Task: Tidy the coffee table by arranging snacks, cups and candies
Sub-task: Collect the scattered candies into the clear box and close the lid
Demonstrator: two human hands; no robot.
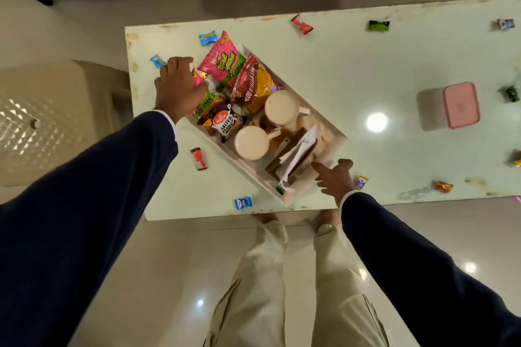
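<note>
Snacks, cups and candies sit on and around a white tray (337, 146) that lies skewed on the pale glossy desk (366, 70), near its left end. Inside the tray, a pink snack packet (222, 60) lies at the far corner, a red and yellow namkeen packet (253, 84) just beside it, and a salted peanuts packet (225, 124) toward the near left side. Two cream cups (282, 107) stand close together in the middle of the tray, the second cup (251, 142) nearer the person, and a brown holder with white paper napkins (296, 155) rests at the near right end. The left hand (179, 87) reaches over the tray's left corner, its fingers curled down onto a packet marked "50% free" (204, 103); whether they actually grip it cannot be told. The right hand (335, 177) hovers at the tray's near right corner with its fingers spread apart and straight, holding nothing. Wrapped candies lie scattered on the desk: a blue one (208, 38) beyond the pink packet, another blue one (158, 61) just past the left hand, a red one (199, 158) left of the tray, a blue one (243, 202) near the front edge, a red one (301, 24) and a green one (379, 25) along the far edge. A pink-lidded container (448, 105) stands well apart to the right. Both arms wear dark navy sleeves (84, 205).
</note>
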